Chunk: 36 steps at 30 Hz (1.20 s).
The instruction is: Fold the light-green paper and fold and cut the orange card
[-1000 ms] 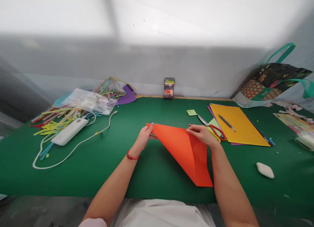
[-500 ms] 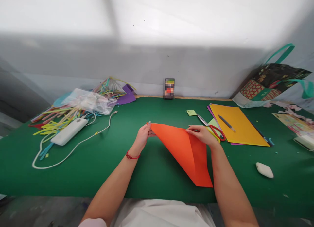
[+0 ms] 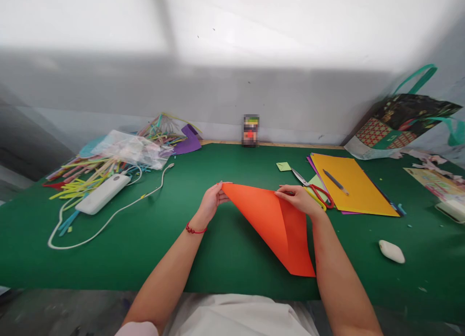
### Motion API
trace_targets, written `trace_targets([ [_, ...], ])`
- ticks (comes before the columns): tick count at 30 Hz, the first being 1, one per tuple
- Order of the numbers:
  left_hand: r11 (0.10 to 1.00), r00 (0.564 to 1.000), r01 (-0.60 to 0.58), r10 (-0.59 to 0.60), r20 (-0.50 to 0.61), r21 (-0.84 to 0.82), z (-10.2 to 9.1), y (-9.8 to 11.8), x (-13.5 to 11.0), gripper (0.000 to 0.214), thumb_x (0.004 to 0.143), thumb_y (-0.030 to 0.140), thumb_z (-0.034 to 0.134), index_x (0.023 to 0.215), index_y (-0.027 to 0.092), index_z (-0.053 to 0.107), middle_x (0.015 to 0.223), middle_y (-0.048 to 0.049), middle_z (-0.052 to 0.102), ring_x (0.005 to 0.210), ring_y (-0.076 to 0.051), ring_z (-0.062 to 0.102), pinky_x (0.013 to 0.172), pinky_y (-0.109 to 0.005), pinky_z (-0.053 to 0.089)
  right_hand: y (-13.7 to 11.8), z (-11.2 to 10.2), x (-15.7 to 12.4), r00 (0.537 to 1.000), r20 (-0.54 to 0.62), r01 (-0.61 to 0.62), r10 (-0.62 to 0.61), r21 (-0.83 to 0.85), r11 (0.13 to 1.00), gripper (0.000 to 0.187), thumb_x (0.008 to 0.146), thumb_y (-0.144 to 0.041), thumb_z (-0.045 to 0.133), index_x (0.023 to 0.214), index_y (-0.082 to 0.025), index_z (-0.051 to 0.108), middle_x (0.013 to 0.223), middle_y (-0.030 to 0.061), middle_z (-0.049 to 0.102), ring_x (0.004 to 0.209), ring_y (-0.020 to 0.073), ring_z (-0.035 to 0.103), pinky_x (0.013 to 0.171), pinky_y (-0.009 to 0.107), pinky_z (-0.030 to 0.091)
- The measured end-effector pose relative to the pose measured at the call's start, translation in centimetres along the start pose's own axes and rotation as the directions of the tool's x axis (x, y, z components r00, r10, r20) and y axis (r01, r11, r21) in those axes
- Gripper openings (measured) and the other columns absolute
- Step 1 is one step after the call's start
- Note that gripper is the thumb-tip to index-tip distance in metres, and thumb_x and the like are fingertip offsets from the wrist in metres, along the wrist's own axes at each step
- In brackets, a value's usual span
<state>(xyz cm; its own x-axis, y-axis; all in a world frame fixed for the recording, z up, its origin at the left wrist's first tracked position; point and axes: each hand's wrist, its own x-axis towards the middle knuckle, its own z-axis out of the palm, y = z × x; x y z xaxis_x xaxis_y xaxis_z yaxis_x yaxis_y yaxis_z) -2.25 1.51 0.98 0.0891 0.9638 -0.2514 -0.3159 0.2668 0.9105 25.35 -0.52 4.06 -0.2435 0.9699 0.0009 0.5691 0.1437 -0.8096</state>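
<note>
Green bench (image 3: 156, 263), work up front. Orange paper (image 3: 261, 212) spans between both hands, top edge raised, bottom corner toward the wearer; right part folded or curled, can't tell which. Left hand (image 3: 211, 202): fingers pinched narrow on the paper's left corner. Right hand (image 3: 300, 199): fingers closed on its top edge, thumb hidden. Reads as lining up a fold; next move calls for steady grip and matched edges before creasing. White power bank (image 3: 103, 194) well left. Scissors (image 3: 300, 176) just beyond right hand, yellow sheets (image 3: 363, 186) beside them. Tote bag (image 3: 388, 128) at far right, by the wall (image 3: 218, 94).
</note>
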Motion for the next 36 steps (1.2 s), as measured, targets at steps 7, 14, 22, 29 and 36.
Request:
trace_targets([
  [7, 0.986, 0.986, 0.057, -0.080, 0.144, 0.158, -0.1, -0.4, -0.1, 0.038, 0.075, 0.042, 0.068, 0.100, 0.014, 0.066, 0.103, -0.0125, 0.071, 0.084, -0.021, 0.069, 0.072, -0.028, 0.056, 0.2, 0.4, 0.2, 1.000, -0.009, 0.016, -0.016, -0.013, 1.000, 0.035, 0.077, -0.055, 0.052, 0.070, -0.022, 0.064, 0.083, 0.0048, 0.069, 0.091, 0.0262, 0.061, 0.075, 0.031, 0.046],
  [14, 0.980, 0.984, 0.080, -0.107, 0.145, 0.183, 0.2, -1.5, -0.2, 0.040, 0.064, 0.039, 0.077, 0.091, 0.012, 0.069, 0.102, -0.0135, 0.071, 0.090, -0.026, 0.068, 0.076, -0.034, 0.057, 0.5, 0.5, 0.3, 1.000, -0.002, 0.015, -0.015, -0.016, 1.000, 0.035, 0.078, -0.054, 0.052, 0.072, -0.022, 0.064, 0.085, 0.0054, 0.070, 0.092, 0.0270, 0.061, 0.076, 0.032, 0.046],
  [22, 0.982, 0.997, 0.029, -0.043, 0.071, 0.188, 0.7, -1.7, -0.2, 0.041, 0.067, 0.042, 0.075, 0.094, 0.012, 0.067, 0.102, -0.0133, 0.071, 0.089, -0.026, 0.068, 0.075, -0.034, 0.057, 0.4, 0.5, 0.4, 1.000, -0.018, 0.013, -0.013, -0.005, 1.000, 0.036, 0.077, -0.056, 0.053, 0.070, -0.021, 0.064, 0.083, 0.0047, 0.069, 0.087, 0.0251, 0.062, 0.076, 0.031, 0.046],
  [29, 0.982, 0.962, 0.085, -0.124, 0.242, 0.168, 0.7, -2.1, -0.4, 0.045, 0.068, 0.043, 0.075, 0.100, 0.013, 0.066, 0.110, -0.0152, 0.068, 0.088, -0.024, 0.068, 0.073, -0.032, 0.057, 0.5, 0.5, 0.4, 0.997, -0.070, 0.018, -0.017, 0.008, 1.000, 0.042, 0.074, -0.061, 0.052, 0.072, -0.020, 0.063, 0.083, 0.0052, 0.067, 0.081, 0.0226, 0.059, 0.073, 0.031, 0.045],
  [36, 0.973, 0.986, -0.003, -0.035, 0.160, 0.232, 1.0, -2.0, -0.4, 0.037, 0.061, 0.038, 0.078, 0.087, 0.013, 0.068, 0.098, -0.0122, 0.072, 0.084, -0.025, 0.068, 0.070, -0.033, 0.057, 0.7, 0.6, 0.4, 0.997, -0.065, 0.029, -0.027, 0.028, 0.999, 0.038, 0.076, -0.059, 0.054, 0.071, -0.022, 0.062, 0.083, 0.0057, 0.067, 0.093, 0.0273, 0.060, 0.076, 0.032, 0.045],
])
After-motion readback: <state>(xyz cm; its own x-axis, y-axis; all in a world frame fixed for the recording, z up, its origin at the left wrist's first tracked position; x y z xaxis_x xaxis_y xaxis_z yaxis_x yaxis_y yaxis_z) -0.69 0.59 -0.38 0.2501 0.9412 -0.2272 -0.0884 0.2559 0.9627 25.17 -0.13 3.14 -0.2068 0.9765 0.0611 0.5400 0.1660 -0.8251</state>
